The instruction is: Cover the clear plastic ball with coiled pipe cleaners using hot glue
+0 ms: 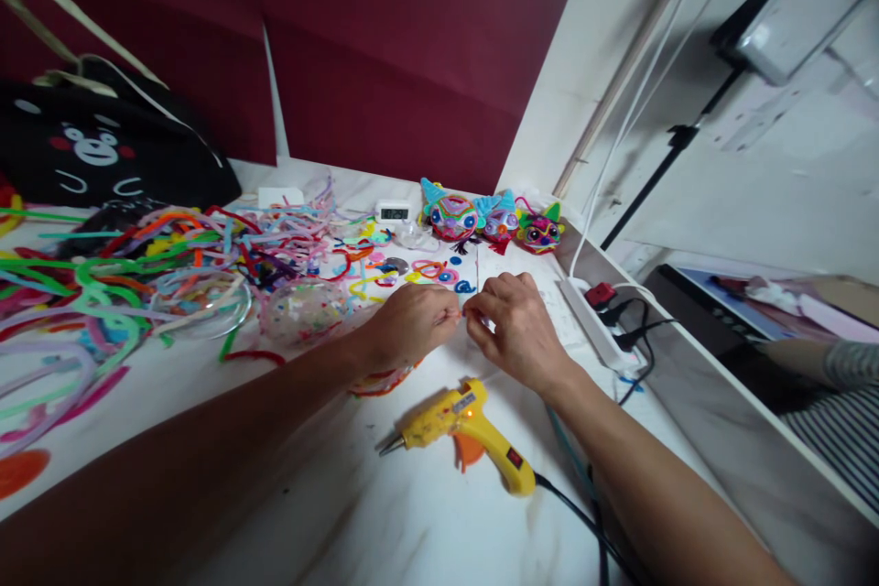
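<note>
My left hand [410, 324] and my right hand [516, 322] meet over the white table [426, 522], fingertips pinched together on a small piece I cannot make out. Both hands are closed. Just in front of them lies a yellow glue gun [467, 430] with its nozzle pointing left and a black cord running off to the right. Under my left wrist sits a coiled red and orange pipe-cleaner piece [381, 382]. Small coloured pipe-cleaner shapes [439, 273] lie just beyond my hands.
A big heap of coloured pipe cleaners [137, 275] covers the table's left. Three pipe-cleaner animal faces [494, 222] stand at the back by a small clock [394, 211]. A white power strip [594, 320] lies right. A black bag [96, 156] sits far left. Another person's striped sleeve [848, 366] is at right.
</note>
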Available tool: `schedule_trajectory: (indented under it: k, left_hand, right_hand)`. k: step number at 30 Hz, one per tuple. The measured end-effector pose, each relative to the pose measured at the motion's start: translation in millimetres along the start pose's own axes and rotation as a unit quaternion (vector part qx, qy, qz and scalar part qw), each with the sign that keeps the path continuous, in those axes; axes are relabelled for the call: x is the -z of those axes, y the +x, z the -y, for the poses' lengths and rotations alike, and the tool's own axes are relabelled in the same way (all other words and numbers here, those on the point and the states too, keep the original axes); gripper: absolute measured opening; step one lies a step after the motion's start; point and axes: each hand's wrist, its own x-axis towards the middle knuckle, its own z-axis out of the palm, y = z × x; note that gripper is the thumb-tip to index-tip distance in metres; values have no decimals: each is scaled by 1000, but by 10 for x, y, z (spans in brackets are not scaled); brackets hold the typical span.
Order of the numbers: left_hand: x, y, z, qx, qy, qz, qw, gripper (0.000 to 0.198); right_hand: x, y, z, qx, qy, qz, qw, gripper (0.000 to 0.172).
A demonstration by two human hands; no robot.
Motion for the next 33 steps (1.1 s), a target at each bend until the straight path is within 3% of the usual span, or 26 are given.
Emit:
schedule_trajectory:
  k: [11, 19, 24, 33]
  left_hand:
    - [-19, 18, 7, 1, -8, -3, 1000, 22]
    - [-31, 3, 39, 2, 14, -19, 1000, 21]
    - [-43, -29, 3, 39, 61, -18, 997, 23]
    - [-3, -28, -102, 113, 13, -18, 993, 20]
  right_hand:
    - [-79, -16, 86, -4, -43, -19, 999, 23]
    - [-76, -2, -26, -55, 68, -8, 996, 16]
    - [-31, 3, -58, -73, 147, 12, 986, 11]
    - [24, 0, -1, -90, 164, 39, 982, 11]
